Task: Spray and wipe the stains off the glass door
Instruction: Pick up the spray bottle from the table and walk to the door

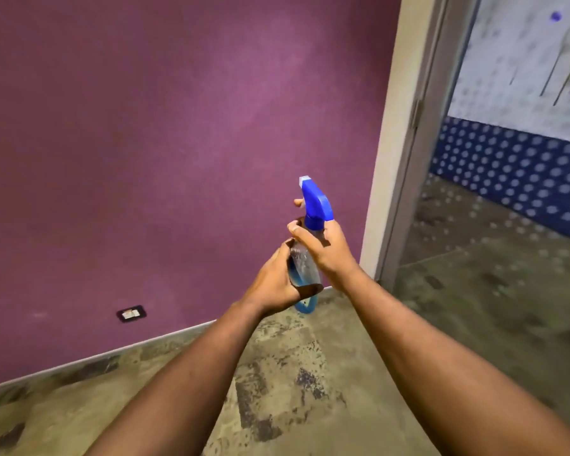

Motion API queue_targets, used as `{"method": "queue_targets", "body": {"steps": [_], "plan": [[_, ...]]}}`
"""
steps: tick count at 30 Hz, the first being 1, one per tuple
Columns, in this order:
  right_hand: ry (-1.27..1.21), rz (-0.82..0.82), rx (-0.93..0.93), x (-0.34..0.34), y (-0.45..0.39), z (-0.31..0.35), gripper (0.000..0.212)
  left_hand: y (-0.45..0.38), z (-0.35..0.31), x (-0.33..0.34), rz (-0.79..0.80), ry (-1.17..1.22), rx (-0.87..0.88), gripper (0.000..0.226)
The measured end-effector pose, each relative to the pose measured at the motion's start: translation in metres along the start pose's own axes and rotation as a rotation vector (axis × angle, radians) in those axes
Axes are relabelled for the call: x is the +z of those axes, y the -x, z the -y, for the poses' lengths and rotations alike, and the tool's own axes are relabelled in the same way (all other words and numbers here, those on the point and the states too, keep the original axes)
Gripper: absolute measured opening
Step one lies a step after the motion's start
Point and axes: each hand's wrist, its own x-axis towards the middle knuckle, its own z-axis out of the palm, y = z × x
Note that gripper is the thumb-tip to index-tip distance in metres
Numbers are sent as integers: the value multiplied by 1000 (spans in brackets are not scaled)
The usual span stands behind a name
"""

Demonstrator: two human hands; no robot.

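A clear spray bottle [305,264] with a blue trigger head and a little blue liquid stands upright in the middle of the view. My left hand [273,284] wraps its lower body. My right hand [326,248] grips its neck just under the blue head, with a fingertip showing at the trigger. The nozzle points up and to the left, toward the purple wall. The glass door [520,70] fills the right edge, with purple spots and dark drip streaks near its top. No cloth is in view.
A purple wall [162,143] with a low black socket [131,313] takes up the left. A pale door frame [389,153] separates it from the glass. Mottled stone floor [277,373] lies below. Blue dotted tiles show through the glass.
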Motion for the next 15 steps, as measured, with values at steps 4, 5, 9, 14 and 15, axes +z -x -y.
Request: {"method": "queue_targets", "body": {"steps": [4, 5, 9, 14, 15], "plan": [[50, -150, -4, -27, -28, -12, 45, -55, -7, 12, 111, -23, 99, 93], [67, -186, -6, -37, -35, -14, 45, -70, -9, 18, 141, -29, 123, 94], [135, -317, -13, -79, -59, -31, 43, -128, -16, 46, 266, -61, 212, 98], [195, -462, -10, -133, -85, -48, 44, -185, -33, 84, 351, -103, 310, 93], [213, -489, -5, -148, -93, -52, 44, -201, -38, 94, 372, -100, 336, 94]]}}
